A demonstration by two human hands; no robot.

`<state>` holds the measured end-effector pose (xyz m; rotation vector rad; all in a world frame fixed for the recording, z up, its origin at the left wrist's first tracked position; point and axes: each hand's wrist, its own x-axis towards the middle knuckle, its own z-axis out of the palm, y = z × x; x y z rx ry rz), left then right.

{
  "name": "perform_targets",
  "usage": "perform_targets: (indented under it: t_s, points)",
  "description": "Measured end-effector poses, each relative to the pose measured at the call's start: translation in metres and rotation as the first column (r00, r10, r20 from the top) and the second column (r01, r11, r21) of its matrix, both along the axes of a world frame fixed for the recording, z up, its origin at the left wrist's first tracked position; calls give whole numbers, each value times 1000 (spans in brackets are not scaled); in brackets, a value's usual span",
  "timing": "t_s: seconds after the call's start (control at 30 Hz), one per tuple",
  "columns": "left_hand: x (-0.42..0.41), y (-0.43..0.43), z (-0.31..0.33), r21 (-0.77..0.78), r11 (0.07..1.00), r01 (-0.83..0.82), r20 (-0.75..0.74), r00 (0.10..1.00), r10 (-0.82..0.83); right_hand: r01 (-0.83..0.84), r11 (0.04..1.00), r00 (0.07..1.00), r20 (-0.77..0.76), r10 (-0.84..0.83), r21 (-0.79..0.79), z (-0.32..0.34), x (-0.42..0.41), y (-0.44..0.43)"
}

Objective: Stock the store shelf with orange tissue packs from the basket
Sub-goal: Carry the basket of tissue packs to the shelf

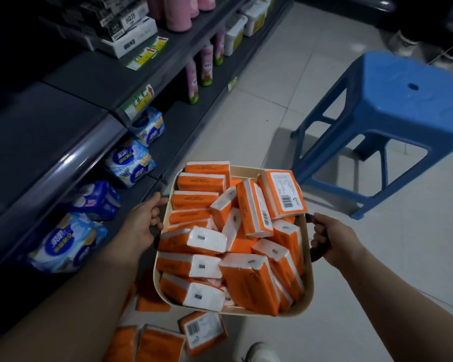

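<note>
Evidently barely begun: my left hand [141, 223] and right hand [330, 239] each curl round a handle of the basket [307, 262] at lower centre, heaped with orange tissue packs [246, 278], none seen yet on the shelf [50, 152] at left.

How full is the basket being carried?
Full: orange tissue packs fill the basket to its rim, several sticking up above it.

Pale tiled floor [272, 100], dimly lit; a blue plastic stool [392, 113] stands at the far right, a round hole in its seat; dark grey shelving [89, 82] runs along the left, carrying pink bottles [191, 82] farther off and blue-white packs [130, 163] nearer.
</note>
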<state>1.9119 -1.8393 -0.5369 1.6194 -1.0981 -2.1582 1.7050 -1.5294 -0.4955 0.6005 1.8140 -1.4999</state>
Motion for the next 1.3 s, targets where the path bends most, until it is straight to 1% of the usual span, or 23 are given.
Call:
perform_targets:
  t_s: [0.13, 0.3, 0.43, 0.57, 0.63, 0.7, 0.77, 0.83, 0.93, 0.97, 1.0, 1.07, 1.17, 1.23, 1.3]
  points:
    - [0, -11, -5, -32, 999, 9, -30, 1000, -10, 11, 999, 1000, -13, -12, -48, -13, 4, -6]
    - [12, -24, 1, -87, 996, 11, -4, 1000, -11, -10, 993, 1000, -20, 8, -117, -14, 9, -25]
    - [22, -32, 4, -149, 988, 27, 46, 999, -20, -60, 994, 998, -20, 59, -93, -15, 15, -31]
    - [31, -38, 2, -259, 964, 61, 122, 992, -30, -181, 983, 981, -74, 181, 8, -13, 16, -30]
    - [37, -37, 1, -322, 940, 108, 172, 984, -54, -252, 957, 958, -104, 268, 144, -10, 18, -32]
    - [41, -33, 5, -382, 905, 188, 219, 970, -109, -326, 877, 908, -143, 395, 352, -5, 22, -33]
    - [47, -27, 12, -469, 822, 324, 334, 926, -174, -378, 735, 820, -166, 548, 562, 3, 29, -34]
    - [55, -17, 23, -556, 684, 472, 472, 857, -208, -375, 600, 705, -204, 680, 707, 9, 39, -36]
    - [68, 4, 42, -660, 422, 622, 571, 780, -256, -330, 487, 488, -296, 821, 808, 11, 59, -35]
    - [72, 11, 48, -695, 340, 633, 574, 774, -269, -318, 466, 413, -321, 852, 826, 12, 67, -34]
    - [75, 19, 53, -727, 277, 629, 562, 776, -287, -320, 455, 348, -343, 872, 831, 12, 75, -34]
    - [80, 33, 61, -753, 197, 628, 549, 764, -340, -372, 432, 251, -359, 899, 822, 15, 91, -34]
    - [81, 45, 68, -707, 112, 699, 615, 685, -390, -430, 351, 127, -330, 936, 831, 17, 109, -35]
    - [77, 48, 71, -691, 68, 719, 645, 657, -391, -468, 347, 108, -337, 935, 813, 17, 118, -35]
    - [70, 50, 73, -679, 53, 732, 659, 640, -394, -499, 347, 114, -337, 935, 794, 17, 124, -36]
